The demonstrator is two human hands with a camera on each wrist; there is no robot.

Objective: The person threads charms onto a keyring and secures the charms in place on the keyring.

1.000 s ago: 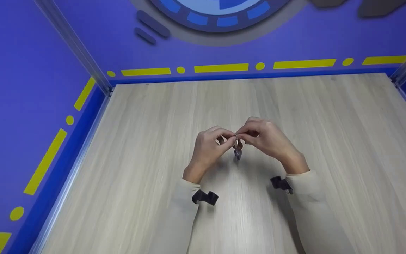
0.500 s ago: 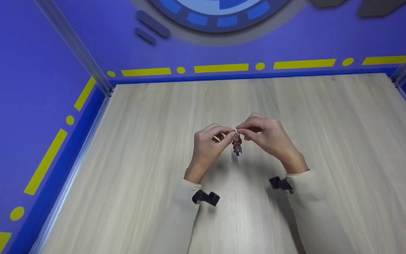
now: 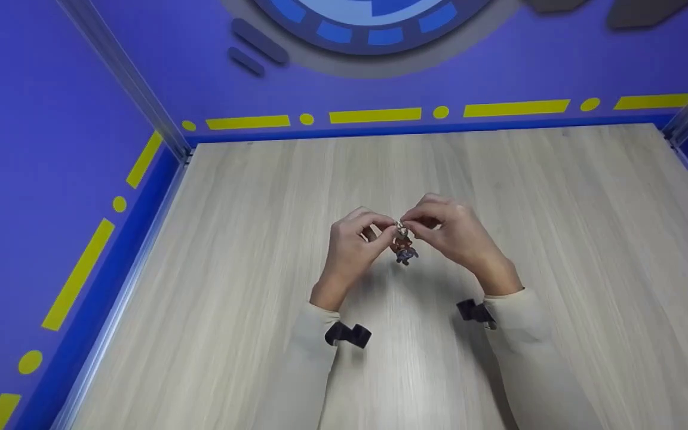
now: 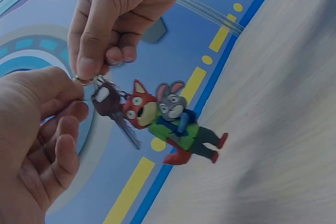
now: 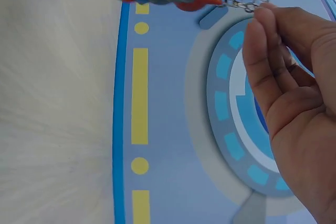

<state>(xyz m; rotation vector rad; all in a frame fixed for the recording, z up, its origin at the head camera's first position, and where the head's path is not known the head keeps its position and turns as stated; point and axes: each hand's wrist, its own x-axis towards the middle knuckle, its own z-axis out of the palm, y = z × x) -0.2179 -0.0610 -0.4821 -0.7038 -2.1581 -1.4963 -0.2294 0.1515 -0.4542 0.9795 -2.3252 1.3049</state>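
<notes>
Both hands meet above the middle of the table, holding a keychain. My left hand (image 3: 353,251) pinches at the metal key ring (image 4: 82,81) with thumb and forefinger. My right hand (image 3: 457,233) pinches the same ring from the other side, its thumb and fingertips right at the left hand's. From the ring hangs a key (image 4: 107,100) with a dark brown head and a metal blade. Beside it a short chain (image 5: 239,4) carries a rubber fox-and-rabbit charm (image 4: 176,119), the red fox in green and the grey rabbit in blue. Fingertips partly hide the ring.
Under the hands lies a pale wood-grain table (image 3: 260,239). A blue-purple back wall (image 3: 368,83) with yellow dashes rises behind it, and a similar side wall (image 3: 33,179) stands at the left. A black camera (image 3: 349,334) is strapped to the left wrist.
Both hands have shifted slightly away from the person and still pinch at the ring. The charm has swung and turned, showing broader in the head view than before.
</notes>
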